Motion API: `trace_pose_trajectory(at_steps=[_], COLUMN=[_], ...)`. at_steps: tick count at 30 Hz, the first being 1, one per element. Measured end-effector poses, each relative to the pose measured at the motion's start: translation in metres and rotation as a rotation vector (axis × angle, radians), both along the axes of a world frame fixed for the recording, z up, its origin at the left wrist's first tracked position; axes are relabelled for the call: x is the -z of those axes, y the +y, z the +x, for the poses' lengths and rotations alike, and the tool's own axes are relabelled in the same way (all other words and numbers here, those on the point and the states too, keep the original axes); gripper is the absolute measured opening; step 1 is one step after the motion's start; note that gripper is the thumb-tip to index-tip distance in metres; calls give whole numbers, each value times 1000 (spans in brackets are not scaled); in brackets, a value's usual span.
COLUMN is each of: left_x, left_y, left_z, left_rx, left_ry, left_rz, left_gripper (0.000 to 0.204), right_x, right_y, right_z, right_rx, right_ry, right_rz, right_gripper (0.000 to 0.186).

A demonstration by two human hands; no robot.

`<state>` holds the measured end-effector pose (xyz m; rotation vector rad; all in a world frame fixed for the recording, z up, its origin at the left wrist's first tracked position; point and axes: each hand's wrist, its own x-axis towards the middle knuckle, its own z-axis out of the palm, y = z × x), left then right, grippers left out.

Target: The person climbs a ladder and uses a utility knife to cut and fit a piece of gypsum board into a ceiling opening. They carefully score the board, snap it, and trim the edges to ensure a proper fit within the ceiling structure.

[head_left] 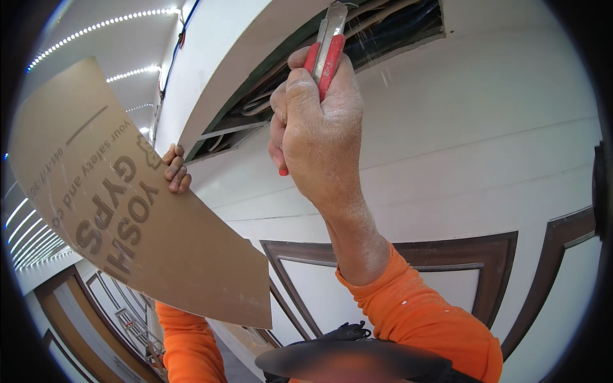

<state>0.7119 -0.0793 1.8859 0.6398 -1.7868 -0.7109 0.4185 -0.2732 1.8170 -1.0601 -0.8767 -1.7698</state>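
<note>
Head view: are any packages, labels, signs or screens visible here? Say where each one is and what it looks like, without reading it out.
Printed board piece: left side of the view, raised and tilted, held at its upper edge by the left hand; flat brown sheet with a slanted cut edge, darker brown lettering and a line printed across it.
No separate package, sign or screen shows; the red and grey utility knife in the right hand bears no readable label.
</note>
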Motion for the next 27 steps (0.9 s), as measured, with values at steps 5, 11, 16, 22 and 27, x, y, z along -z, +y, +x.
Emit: trace_pose_trajectory(at_steps=[5, 11, 16, 22, 27], left_x=[5, 5, -1, -8, -2], left_y=[-10, -6, -4, -4, -12], left_z=[-15, -5, 3, 23, 6], left_rx=[60, 44, -6, 72, 78], left_ry=[-17, -27, -32, -34, -25], left_rz=[-29, -17, 14, 35, -3], left_gripper=[57, 58, 41, 40, 53], right_x=[-3, 8, 4, -5, 5], right_y=[-1, 2, 1, 5, 2], right_z=[-2, 38, 9, -7, 26], right_rx=[-4, -62, -95, -137, -97], right_ry=[-18, 128, -31, -9, 94], right_rz=[13, 2, 49, -13, -14], right_gripper=[17, 14, 14, 15, 15])
